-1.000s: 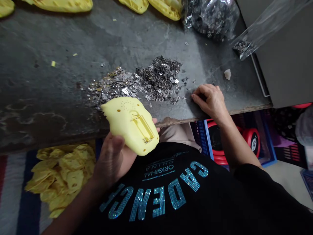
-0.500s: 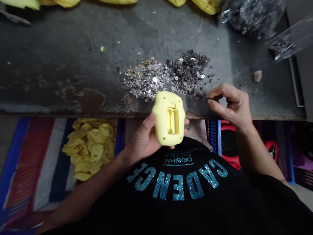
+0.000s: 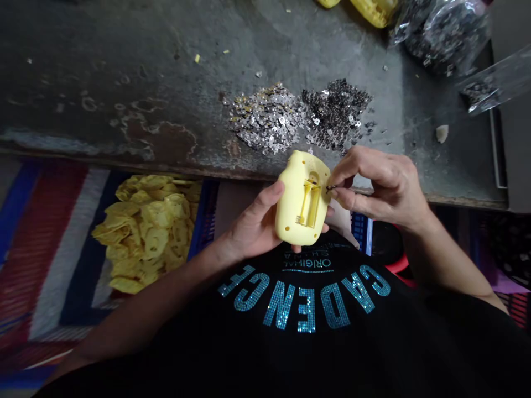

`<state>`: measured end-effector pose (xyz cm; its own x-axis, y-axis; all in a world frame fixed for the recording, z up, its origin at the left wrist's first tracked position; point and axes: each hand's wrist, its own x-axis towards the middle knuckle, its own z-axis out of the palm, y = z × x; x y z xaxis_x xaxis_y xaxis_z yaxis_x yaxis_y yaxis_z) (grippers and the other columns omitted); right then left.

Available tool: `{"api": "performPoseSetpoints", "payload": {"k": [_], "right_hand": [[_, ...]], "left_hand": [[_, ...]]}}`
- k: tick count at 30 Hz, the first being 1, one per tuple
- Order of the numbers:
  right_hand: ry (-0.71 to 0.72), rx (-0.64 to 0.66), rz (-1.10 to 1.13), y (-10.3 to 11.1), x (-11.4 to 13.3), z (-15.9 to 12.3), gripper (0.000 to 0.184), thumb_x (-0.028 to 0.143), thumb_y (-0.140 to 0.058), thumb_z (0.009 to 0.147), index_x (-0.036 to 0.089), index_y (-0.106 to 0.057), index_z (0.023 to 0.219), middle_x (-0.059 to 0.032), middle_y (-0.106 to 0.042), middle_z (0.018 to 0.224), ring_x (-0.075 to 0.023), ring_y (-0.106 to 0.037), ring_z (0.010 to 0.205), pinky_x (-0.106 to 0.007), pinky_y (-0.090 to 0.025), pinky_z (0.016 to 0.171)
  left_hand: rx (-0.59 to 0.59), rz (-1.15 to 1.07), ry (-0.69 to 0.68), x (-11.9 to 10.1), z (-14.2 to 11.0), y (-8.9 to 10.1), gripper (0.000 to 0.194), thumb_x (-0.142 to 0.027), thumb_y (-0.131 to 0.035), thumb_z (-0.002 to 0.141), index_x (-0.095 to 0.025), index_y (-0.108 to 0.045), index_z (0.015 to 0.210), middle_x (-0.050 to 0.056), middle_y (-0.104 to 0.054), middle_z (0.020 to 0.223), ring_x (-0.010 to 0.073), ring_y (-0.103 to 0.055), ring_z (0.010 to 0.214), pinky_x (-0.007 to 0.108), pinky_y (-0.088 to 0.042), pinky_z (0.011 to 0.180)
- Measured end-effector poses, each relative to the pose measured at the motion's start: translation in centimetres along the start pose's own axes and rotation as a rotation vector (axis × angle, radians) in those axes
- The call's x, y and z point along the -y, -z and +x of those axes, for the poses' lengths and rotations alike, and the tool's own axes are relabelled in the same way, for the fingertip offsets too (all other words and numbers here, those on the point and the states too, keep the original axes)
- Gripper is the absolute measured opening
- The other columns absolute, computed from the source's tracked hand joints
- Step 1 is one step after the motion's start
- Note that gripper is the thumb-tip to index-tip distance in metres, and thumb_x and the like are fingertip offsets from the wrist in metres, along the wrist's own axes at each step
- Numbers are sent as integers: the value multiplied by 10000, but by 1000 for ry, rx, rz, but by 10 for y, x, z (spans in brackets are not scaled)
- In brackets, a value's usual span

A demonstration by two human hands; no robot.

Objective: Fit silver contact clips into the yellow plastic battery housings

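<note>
My left hand (image 3: pixel 259 224) is wrapped around a yellow plastic toy shell (image 3: pixel 292 207), its battery compartment facing up. A coil spring shows at the compartment's lower left end. Close to the shell's right edge, my right hand (image 3: pixel 379 185) pinches a small dark metal battery contact (image 3: pixel 330 188) between thumb and index finger. Just beyond the shell on the table lie two touching piles of small metal parts: a brighter silver pile of contact plates (image 3: pixel 267 119) on the left and a darker pile of contacts (image 3: pixel 338 113) on the right.
Plastic bags of metal parts (image 3: pixel 448 36) rest at the back right of the worn metal table (image 3: pixel 103 61). A whitish lump (image 3: pixel 442 133) lies at right. Yellow plastic pieces (image 3: pixel 153 232) fill a spot below the table's edge at left. Another yellow shell (image 3: pixel 375 12) is at the back.
The right hand has picked up a small contact beside the dark pile and brought it left to the shell. The left hand has turned the shell more upright. The view has shifted.
</note>
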<state>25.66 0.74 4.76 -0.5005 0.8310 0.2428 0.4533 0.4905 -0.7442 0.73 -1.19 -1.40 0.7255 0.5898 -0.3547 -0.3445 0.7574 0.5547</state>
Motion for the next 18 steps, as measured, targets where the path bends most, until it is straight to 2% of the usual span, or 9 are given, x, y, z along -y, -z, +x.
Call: {"api": "performPoseSetpoints", "payload": {"k": [7, 13, 18], "right_hand": [[110, 37, -138, 4, 7, 2, 251, 460, -623, 1110, 276, -756, 1002, -16, -775, 971, -191, -731, 904, -383, -617, 819], [179, 67, -267, 7, 8, 0, 173, 376, -638, 1119, 279, -770, 1065, -32, -772, 1015, -199, -713, 908, -389, -615, 846], [248, 126, -364, 9, 4, 2, 260, 477, -614, 1126, 281, -767, 1051, -30, -765, 1052, -198, -687, 910, -410, -619, 872]], "left_hand": [[13, -11, -2, 1, -1, -2, 847, -829, -835, 802, -245, -698, 1400, 164, -845, 1166, 422, -874, 935, 258, -564, 376], [42, 5, 16, 2, 1, -2, 818, -856, -784, 838, -240, -718, 1374, 158, -853, 1148, 376, -867, 868, 262, -557, 382], [32, -9, 11, 1, 2, -7, 758, -801, -820, 841, -229, -728, 1330, 160, -850, 1109, 371, -861, 855, 257, -555, 378]]}}
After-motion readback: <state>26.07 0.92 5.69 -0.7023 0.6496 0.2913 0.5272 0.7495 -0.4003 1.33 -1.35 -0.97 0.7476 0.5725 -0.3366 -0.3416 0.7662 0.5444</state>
